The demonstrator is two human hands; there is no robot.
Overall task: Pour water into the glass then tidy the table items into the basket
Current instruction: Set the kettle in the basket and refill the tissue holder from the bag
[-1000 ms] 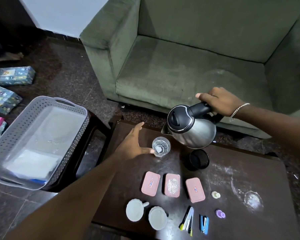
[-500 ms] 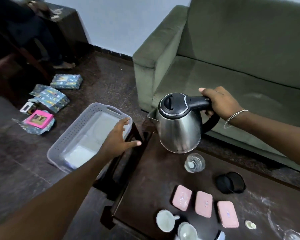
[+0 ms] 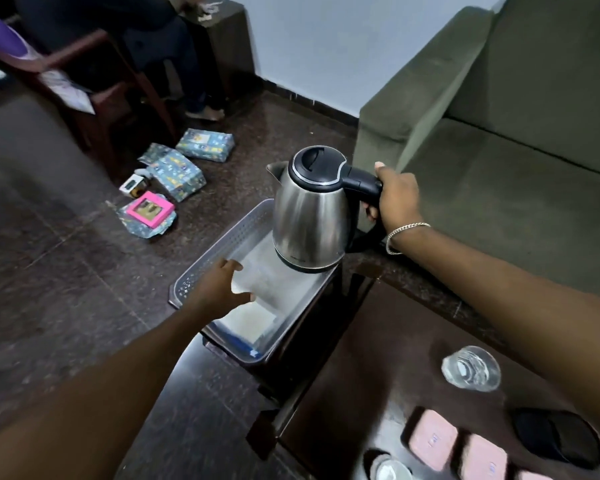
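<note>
Clear glass point(image 3: 471, 368) on dark counter point(image 3: 378, 358), water inside: pouring looks done. Right grip point(image 3: 395, 195) clenched on shiny steel kettle point(image 3: 310, 216), over grey plastic basket point(image 3: 222, 244). Left grip point(image 3: 219, 289) released inside basket. Pink cases point(image 3: 433, 439) not yet tidied.

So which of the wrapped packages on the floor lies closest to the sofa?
The blue patterned package farthest back, lying flat near the wall. The other blue package and the one under the pink box sit nearer the chair, away from the sofa.
</note>
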